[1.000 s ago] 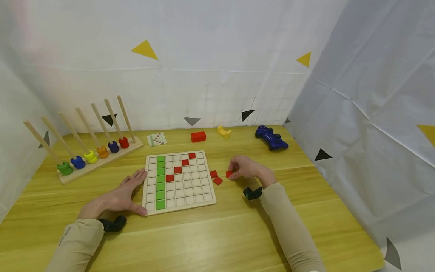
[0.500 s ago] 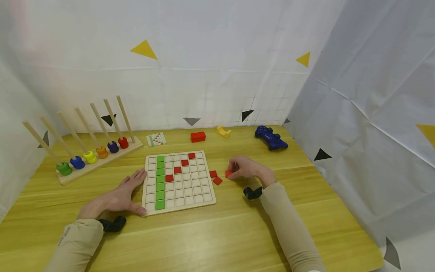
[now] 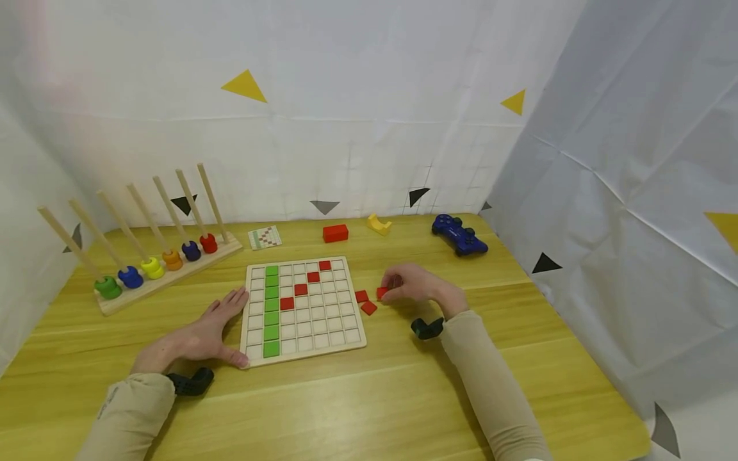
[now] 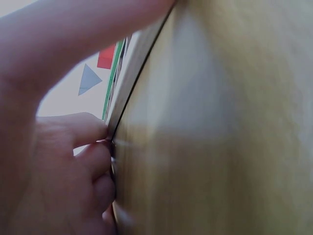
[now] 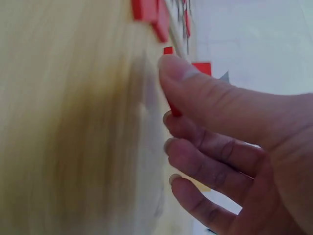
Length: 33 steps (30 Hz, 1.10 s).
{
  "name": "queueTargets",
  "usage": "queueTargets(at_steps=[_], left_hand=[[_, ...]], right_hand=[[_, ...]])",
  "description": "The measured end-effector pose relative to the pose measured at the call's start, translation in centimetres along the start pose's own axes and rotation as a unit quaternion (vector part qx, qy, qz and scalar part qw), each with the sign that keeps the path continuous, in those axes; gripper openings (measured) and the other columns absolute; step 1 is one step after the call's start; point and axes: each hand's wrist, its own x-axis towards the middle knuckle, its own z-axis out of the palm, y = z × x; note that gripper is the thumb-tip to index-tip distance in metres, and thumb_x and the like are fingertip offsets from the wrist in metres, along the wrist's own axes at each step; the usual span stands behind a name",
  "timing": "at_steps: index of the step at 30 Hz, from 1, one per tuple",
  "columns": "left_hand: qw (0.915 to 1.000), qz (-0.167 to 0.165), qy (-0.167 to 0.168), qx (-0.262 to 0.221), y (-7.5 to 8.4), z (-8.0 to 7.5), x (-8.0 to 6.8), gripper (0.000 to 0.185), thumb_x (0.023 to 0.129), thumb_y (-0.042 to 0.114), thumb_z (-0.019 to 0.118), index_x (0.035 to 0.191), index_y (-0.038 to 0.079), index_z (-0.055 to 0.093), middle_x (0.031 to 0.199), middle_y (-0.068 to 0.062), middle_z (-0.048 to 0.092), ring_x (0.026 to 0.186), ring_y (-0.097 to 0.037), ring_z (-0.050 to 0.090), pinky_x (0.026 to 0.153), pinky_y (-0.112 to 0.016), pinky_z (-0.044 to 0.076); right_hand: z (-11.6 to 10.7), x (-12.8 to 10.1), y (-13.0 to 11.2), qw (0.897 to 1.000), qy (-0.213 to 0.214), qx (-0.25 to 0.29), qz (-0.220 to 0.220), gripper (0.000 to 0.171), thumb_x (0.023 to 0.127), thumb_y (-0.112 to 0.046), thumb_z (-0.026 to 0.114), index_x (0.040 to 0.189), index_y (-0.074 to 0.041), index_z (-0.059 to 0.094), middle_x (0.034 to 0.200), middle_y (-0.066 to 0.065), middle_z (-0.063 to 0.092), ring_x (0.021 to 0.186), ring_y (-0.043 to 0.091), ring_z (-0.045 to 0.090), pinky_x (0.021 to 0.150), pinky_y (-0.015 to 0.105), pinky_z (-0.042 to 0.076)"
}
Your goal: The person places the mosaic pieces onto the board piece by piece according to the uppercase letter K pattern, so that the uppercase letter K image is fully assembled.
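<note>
Head view shows the right hand (image 3: pixel 418 286) pinching a red tile (image 3: pixel 382 292) with curled fingers, just right of two loose red tiles (image 3: pixel 365 301) lying between it and the grid board (image 3: pixel 303 310). The left hand (image 3: pixel 198 336) lies flat with straight fingers, touching the left edge of the board.

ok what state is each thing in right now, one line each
left hand: open, flat on the table, touching the grid board's left edge
right hand: pinching a red tile
grid board: flat, one green column and four red tiles placed
two loose red tiles: lying beside the board
abacus: one bead on each rod
</note>
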Motion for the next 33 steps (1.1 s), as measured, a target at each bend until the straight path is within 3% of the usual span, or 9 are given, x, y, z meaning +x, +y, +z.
queueTargets(at_steps=[8,18,25,33], left_hand=[[1.0,0.003,0.001,0.003,0.0,0.0,-0.1,0.136,0.067,0.05,0.089,0.158,-0.006,0.005,0.164,-0.03,-0.002,0.15,-0.049,-0.005,0.117,-0.068,-0.003],[1.0,-0.003,-0.002,-0.001,0.0,0.1,-0.1,0.135,0.067,0.05,0.089,0.158,-0.005,0.005,0.164,-0.029,-0.003,0.151,-0.049,-0.006,0.117,-0.068,-0.003],[1.0,0.001,-0.001,-0.001,0.4,0.1,-0.1,0.134,0.068,0.048,0.089,0.158,-0.006,0.006,0.164,-0.03,-0.002,0.15,-0.049,-0.005,0.117,-0.068,-0.003],[1.0,0.003,0.004,0.003,0.1,0.0,-0.1,0.135,0.067,0.05,0.089,0.157,-0.007,0.006,0.164,-0.031,-0.002,0.15,-0.05,-0.005,0.117,-0.068,-0.004]], right_hand=[[0.1,1.3,-5.0,0.998,0.007,-0.039,-0.057,0.02,0.091,-0.028,0.075,0.106,-0.017,0.07,0.093,-0.006,0.067,0.083,0.013,0.059,0.072,0.028,0.05],[2.3,4.0,-11.4,0.991,-0.026,-0.066,-0.111,0.023,0.092,-0.028,0.073,0.111,-0.015,0.07,0.102,-0.006,0.065,0.092,0.011,0.058,0.079,0.024,0.05],[4.8,5.4,-13.0,0.99,-0.031,-0.055,-0.125,0.022,0.091,-0.028,0.075,0.108,-0.015,0.071,0.102,-0.007,0.063,0.092,0.01,0.057,0.082,0.021,0.048],[6.5,6.3,-13.4,0.988,-0.043,-0.093,-0.115,0.021,0.089,-0.033,0.077,0.101,-0.017,0.071,0.097,-0.007,0.062,0.088,0.009,0.056,0.078,0.02,0.047]])
